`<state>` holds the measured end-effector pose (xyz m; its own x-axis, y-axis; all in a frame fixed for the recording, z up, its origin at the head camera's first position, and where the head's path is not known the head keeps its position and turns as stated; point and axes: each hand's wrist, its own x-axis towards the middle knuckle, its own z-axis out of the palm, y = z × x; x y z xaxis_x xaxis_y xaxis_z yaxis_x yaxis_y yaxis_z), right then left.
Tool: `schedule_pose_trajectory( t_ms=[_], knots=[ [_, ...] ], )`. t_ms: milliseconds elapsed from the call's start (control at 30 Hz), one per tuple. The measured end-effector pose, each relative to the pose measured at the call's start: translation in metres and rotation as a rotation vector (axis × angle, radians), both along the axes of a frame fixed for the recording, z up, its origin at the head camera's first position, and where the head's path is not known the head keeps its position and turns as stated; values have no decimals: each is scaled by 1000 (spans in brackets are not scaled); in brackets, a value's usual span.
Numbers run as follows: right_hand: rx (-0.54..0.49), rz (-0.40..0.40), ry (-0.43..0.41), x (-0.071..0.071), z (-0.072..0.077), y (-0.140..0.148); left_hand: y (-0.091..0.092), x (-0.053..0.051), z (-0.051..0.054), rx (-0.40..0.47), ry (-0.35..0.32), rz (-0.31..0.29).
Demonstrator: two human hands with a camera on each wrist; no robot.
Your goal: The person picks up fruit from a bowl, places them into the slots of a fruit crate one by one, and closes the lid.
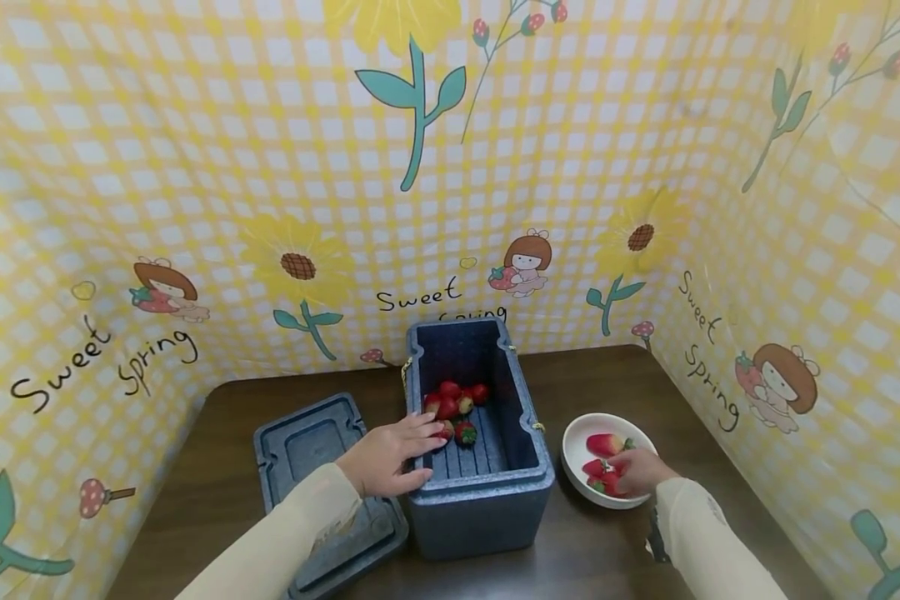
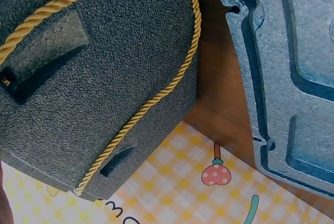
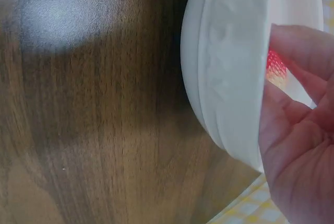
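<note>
A dark grey-blue foam box (image 1: 487,521) stands open, with several red strawberries (image 1: 448,403) toward its left side. My left hand (image 1: 390,454) rests on the box's left rim, fingers extended over the edge. In the left wrist view the box's side (image 2: 120,62) shows a yellow twisted rope (image 2: 156,98). To the right sits a white bowl (image 1: 570,462) containing several strawberries (image 1: 603,444). My right hand (image 1: 641,471) reaches into this bowl and pinches a strawberry (image 3: 275,70) between thumb and fingers. The bowl's wall (image 3: 235,78) hides its fingertips in the right wrist view.
The matching foam lid (image 1: 307,433) lies on the brown wooden table (image 1: 202,500), left of the box and partly beneath my left forearm. Behind the table hangs a yellow checked cloth (image 1: 450,208), which also rises along both sides.
</note>
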<state>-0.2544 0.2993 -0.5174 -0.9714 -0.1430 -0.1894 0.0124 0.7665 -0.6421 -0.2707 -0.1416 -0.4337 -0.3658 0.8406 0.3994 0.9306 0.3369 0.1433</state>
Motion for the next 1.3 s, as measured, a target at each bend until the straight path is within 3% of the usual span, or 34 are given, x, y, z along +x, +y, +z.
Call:
schedule_pose_trajectory(
  t_ms=[133, 367, 433, 633, 733, 867, 967, 1133, 1233, 1300],
  knots=[
    [-16, 26, 32, -7, -11, -6, -1, 3, 0, -16, 7, 34],
    [-184, -132, -96, -10, -27, -18, 5, 8, 3, -60, -41, 71],
    [-166, -168, -91, -9, -29, -20, 7, 9, 5, -81, -65, 78],
    [-101, -143, -50, -9, -31, -24, 6, 13, 8, -118, -150, 130],
    [-120, -153, -49, -11, -32, -27, 4, 14, 9, -115, -148, 136],
    [-55, -147, -20, -12, -32, -30, 3, 17, 12, -131, -151, 152],
    [1, -125, 6, -14, -33, -30, 3, 20, 14, -176, -178, 199],
    [-45, -62, 0, -16, -23, -24, 6, 25, 15, -236, -161, 252],
    [-80, -57, -32, -21, -3, -20, 6, 25, 17, -228, -124, 253],
    [-32, -32, -33, -26, 13, -18, 4, 25, 18, -226, -64, 258]
  ],
)
